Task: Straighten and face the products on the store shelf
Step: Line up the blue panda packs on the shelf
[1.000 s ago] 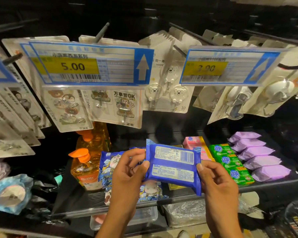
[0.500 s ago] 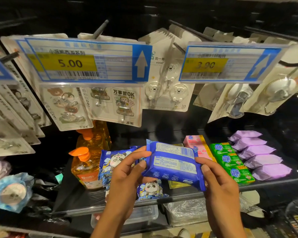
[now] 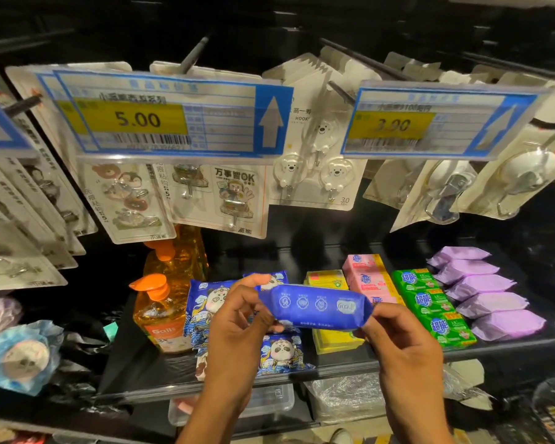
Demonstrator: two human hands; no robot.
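Blue soft pack (image 3: 314, 307): being held in the air just in front of the shelf (image 3: 135, 363), above the matching panda-print packs (image 3: 282, 350), with its narrow side of white icons facing the camera.
Left hand (image 3: 237, 318): pinching the pack's left end, thumb and fingers curling round it.
Right hand (image 3: 401, 344): gripping the pack's right end from below, fingers curling round the crimped edge.
Panda-print packs: lying unevenly near the shelf's front edge and not squared with each other, so this group is looking unfinished.
Orange pump bottles (image 3: 161, 318): standing upright at the left, the front label facing outward.
Soap bars: yellow bars (image 3: 326, 279), pink bars (image 3: 364, 274) and green bars (image 3: 425, 302) are lying in rows running front to back.
Purple packets (image 3: 481, 285): sitting in a tidy row at the right.
Progress: the job is probably sitting around midway. The right-hand rows are appearing faced. The held pack is waiting to go back printed face up, and its neighbours are needing squaring.
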